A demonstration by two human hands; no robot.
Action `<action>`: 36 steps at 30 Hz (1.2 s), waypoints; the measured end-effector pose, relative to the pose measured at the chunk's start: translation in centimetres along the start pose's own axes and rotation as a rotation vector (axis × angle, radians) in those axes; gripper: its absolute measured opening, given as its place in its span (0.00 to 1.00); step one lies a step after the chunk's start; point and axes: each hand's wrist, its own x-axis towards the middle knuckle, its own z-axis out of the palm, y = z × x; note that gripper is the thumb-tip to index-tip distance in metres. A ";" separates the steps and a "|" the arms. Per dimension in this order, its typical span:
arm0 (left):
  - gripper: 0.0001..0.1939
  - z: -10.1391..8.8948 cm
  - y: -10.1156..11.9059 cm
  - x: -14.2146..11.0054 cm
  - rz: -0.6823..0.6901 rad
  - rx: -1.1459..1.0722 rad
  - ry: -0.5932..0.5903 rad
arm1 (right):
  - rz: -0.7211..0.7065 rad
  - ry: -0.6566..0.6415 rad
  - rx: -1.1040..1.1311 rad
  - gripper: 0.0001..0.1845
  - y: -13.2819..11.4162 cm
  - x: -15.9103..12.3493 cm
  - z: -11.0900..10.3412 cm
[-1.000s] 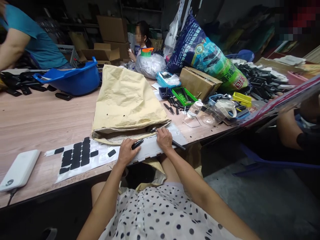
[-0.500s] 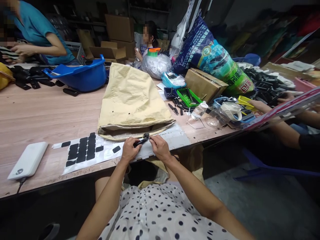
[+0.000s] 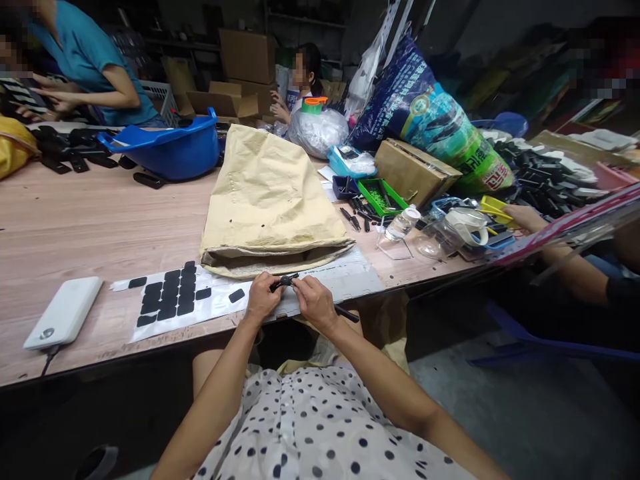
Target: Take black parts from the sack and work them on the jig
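My left hand (image 3: pixel 263 298) is closed around one end of a small black part (image 3: pixel 286 281) with a rounded knob; its exact kind cannot be made out. The fingers of my right hand (image 3: pixel 315 303) pinch the other end of it. Behind my right hand a black rod (image 3: pixel 347 313) sticks out to the right; how it is held is hidden. Just beyond both hands lies the open mouth of a yellowish sack (image 3: pixel 275 200). To the left, black rounded pads (image 3: pixel 169 293) sit in rows on a white backing sheet (image 3: pixel 213 312).
A white power bank (image 3: pixel 65 313) with a cable lies at left. Behind stand a blue basin (image 3: pixel 165 153), a green tray (image 3: pixel 380 196), a cardboard box (image 3: pixel 415 170), a small bottle (image 3: pixel 401 223) and a clear jug (image 3: pixel 440 237). Co-workers sit across and at right.
The black part has turned to lie more level between my fingers, and my hands are closer together. The black rod now shows behind my right hand. The view has shifted slightly.
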 end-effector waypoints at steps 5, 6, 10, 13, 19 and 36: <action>0.08 0.1 0.0 -0.1 -0.005 0.019 0.010 | 0.069 0.049 -0.003 0.17 0.5 0.4 -0.4; 0.08 0.1 0.1 -0.1 -0.009 0.023 0.010 | 0.080 0.046 -0.002 0.18 0.5 0.4 -0.6; 0.07 0.0 0.1 -0.1 -0.025 0.040 0.007 | 0.098 -0.037 -0.034 0.17 0.6 0.5 -0.6; 0.06 0.1 0.2 -0.1 -0.029 0.053 0.000 | 0.122 -0.053 -0.055 0.17 1.2 0.5 -0.5; 0.05 0.0 0.5 -0.2 -0.015 0.094 0.001 | 0.176 -0.018 -0.160 0.18 5.3 1.7 -1.2; 0.06 -1.8 1.5 0.0 -0.030 0.055 -0.079 | 0.278 -0.077 -0.280 0.13 8.4 2.3 -0.3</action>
